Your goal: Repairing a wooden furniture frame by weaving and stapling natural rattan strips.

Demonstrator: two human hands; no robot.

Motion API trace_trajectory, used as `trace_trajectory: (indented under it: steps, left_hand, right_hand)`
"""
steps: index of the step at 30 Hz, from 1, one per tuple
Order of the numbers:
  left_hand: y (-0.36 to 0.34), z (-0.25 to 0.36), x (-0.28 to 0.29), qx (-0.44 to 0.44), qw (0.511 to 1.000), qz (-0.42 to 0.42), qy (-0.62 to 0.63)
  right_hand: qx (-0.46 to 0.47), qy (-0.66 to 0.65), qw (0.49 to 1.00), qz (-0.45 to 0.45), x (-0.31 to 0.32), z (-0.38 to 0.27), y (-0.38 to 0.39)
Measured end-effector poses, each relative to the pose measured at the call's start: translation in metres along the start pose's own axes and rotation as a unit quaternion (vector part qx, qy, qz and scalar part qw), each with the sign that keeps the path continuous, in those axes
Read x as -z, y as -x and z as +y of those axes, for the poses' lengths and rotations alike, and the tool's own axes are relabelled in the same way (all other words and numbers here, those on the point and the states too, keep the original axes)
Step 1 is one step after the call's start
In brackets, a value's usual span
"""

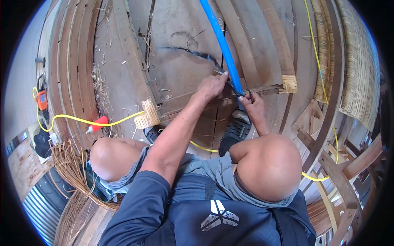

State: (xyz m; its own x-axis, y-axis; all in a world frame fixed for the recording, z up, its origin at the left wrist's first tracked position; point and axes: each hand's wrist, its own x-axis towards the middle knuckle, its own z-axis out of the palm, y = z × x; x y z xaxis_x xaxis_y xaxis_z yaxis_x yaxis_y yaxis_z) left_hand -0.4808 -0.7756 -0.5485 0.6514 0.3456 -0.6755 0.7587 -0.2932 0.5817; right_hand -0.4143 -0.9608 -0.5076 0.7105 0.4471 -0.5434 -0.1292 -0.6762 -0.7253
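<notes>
A blue bar (222,39) slopes down from the top edge to the wooden crosspiece (186,102) in front of my knees. Across the bar's lower part runs a thin black strip (205,55), its loose frayed tail lying off to the left. My left hand (212,86) is closed with fingertips pinching the strip just left of the bar. My right hand (256,108) pinches the strip close by the bar's lower end, on the right. The wooden frame's two near corners have pale woven wrappings, a left wrapping (147,116) and a right wrapping (289,84).
A yellow cord (67,117) crosses the floor at left, near a red-capped bottle (99,124). An orange device (42,99) sits farther left. Beside my left knee lies a bundle of cane strips (74,166). Woven panels (357,61) and wooden frame pieces (336,180) stand at right.
</notes>
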Motion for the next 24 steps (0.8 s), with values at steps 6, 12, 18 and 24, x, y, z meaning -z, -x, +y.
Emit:
trace_trajectory:
  steps: [6, 12, 18, 24]
  left_hand:
    - [-0.005, -0.007, -0.014, 0.015, 0.996, 0.083, -0.040]
    - [-0.005, -0.005, -0.012, -0.033, 0.994, 0.097, -0.042]
    - [-0.010, -0.005, -0.010, -0.019, 0.995, 0.083, -0.054]
    - [-0.009, -0.002, -0.013, -0.020, 0.993, 0.094, -0.062]
  right_hand:
    - [-0.162, -0.566, 0.807, 0.050, -0.002, 0.036, 0.019]
    - [-0.210, -0.445, 0.865, -0.099, 0.012, 0.050, 0.003]
    - [-0.255, -0.424, 0.861, -0.117, 0.007, 0.045, -0.002]
    - [-0.248, -0.469, 0.846, -0.042, -0.010, 0.052, -0.005]
